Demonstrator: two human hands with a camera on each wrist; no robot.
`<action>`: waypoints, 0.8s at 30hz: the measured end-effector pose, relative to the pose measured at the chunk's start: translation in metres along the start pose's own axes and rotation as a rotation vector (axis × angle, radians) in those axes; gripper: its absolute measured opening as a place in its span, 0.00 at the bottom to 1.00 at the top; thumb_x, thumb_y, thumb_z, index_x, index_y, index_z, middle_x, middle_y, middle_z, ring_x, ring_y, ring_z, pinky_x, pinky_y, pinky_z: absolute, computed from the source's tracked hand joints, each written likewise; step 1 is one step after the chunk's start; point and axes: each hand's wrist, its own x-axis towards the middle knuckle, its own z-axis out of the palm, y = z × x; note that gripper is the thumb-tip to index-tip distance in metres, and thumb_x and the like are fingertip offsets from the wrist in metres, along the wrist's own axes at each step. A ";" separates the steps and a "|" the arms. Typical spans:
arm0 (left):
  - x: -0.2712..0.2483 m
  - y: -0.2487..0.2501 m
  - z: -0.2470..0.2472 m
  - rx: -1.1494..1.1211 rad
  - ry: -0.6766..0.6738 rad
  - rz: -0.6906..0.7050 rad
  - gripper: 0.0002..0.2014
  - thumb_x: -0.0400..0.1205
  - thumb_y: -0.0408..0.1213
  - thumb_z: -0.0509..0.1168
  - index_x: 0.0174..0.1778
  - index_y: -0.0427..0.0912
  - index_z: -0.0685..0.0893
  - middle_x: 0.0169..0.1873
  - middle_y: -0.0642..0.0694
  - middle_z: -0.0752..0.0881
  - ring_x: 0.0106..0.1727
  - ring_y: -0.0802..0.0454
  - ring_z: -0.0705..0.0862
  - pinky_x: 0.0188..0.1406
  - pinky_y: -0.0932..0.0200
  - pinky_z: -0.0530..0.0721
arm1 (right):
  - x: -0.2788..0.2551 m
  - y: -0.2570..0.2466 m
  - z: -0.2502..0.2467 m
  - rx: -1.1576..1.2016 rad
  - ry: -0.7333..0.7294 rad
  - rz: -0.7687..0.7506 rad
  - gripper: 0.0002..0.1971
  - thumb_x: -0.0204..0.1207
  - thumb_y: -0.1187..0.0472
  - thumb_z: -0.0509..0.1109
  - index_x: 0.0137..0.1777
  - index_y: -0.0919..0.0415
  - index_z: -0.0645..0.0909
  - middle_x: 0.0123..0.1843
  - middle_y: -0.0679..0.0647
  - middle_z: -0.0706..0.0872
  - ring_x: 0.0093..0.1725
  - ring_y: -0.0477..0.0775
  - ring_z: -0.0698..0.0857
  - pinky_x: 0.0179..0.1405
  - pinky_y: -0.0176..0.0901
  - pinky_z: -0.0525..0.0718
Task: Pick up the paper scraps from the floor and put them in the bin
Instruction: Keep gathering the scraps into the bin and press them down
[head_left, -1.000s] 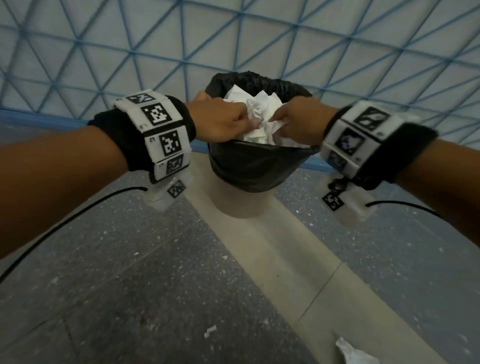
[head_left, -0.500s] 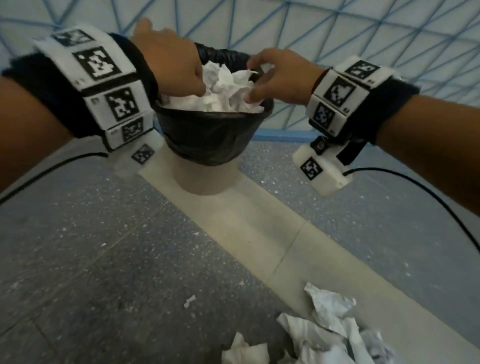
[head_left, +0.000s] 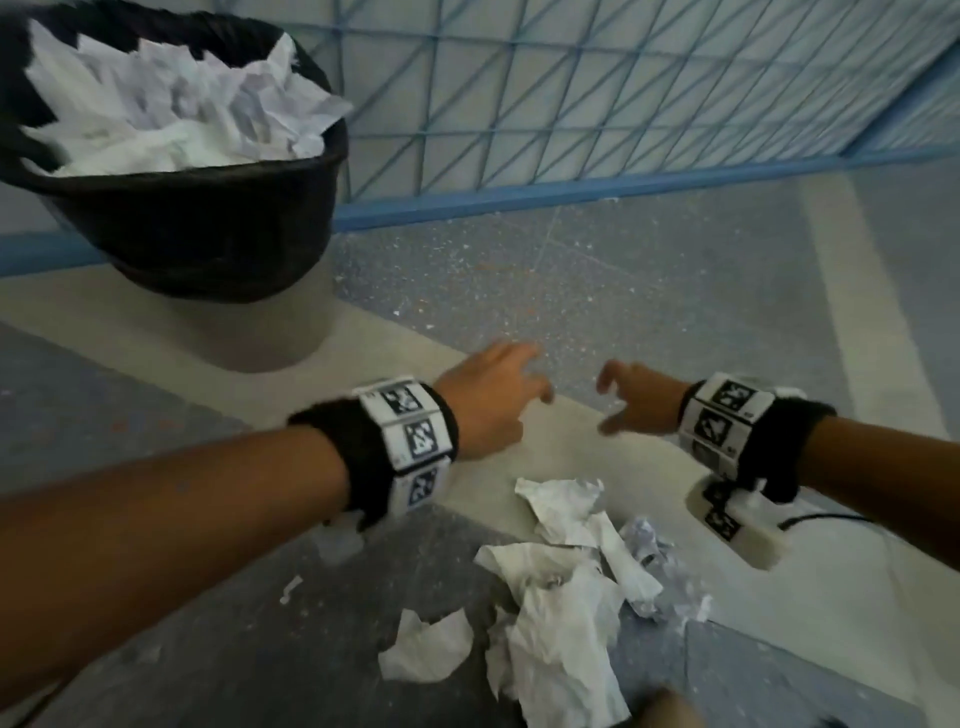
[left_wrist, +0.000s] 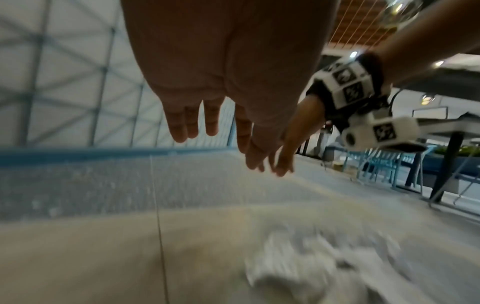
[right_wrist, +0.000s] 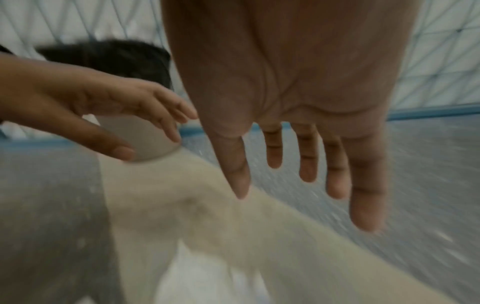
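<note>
Fingers (head_left: 524, 358) of both my hands spread, empty, above floor scraps (head_left: 566, 613); risk: heaped bin (head_left: 208, 228) spills further paper.

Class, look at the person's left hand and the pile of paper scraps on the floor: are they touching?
Apart. In the head view the left hand hovers open above bare floor, beyond the pile of paper scraps.
</note>
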 end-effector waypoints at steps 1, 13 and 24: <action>0.007 0.005 0.023 -0.010 -0.087 0.005 0.25 0.80 0.33 0.61 0.75 0.50 0.68 0.82 0.42 0.52 0.82 0.40 0.53 0.80 0.47 0.60 | 0.000 0.015 0.017 -0.064 -0.078 0.082 0.35 0.70 0.55 0.75 0.73 0.61 0.62 0.72 0.67 0.71 0.67 0.66 0.77 0.65 0.55 0.77; 0.036 0.034 0.129 -0.009 -0.263 0.100 0.31 0.83 0.37 0.58 0.80 0.60 0.53 0.83 0.42 0.46 0.81 0.33 0.53 0.72 0.38 0.70 | -0.029 0.040 0.135 0.373 -0.254 0.337 0.46 0.67 0.49 0.77 0.77 0.51 0.49 0.74 0.64 0.61 0.73 0.69 0.68 0.70 0.63 0.74; 0.023 0.002 0.106 -0.386 -0.079 -0.158 0.12 0.78 0.23 0.56 0.52 0.42 0.72 0.51 0.34 0.75 0.51 0.35 0.80 0.45 0.49 0.74 | -0.004 0.029 0.127 0.504 0.022 0.043 0.12 0.72 0.69 0.65 0.52 0.56 0.71 0.54 0.67 0.74 0.50 0.73 0.85 0.15 0.45 0.85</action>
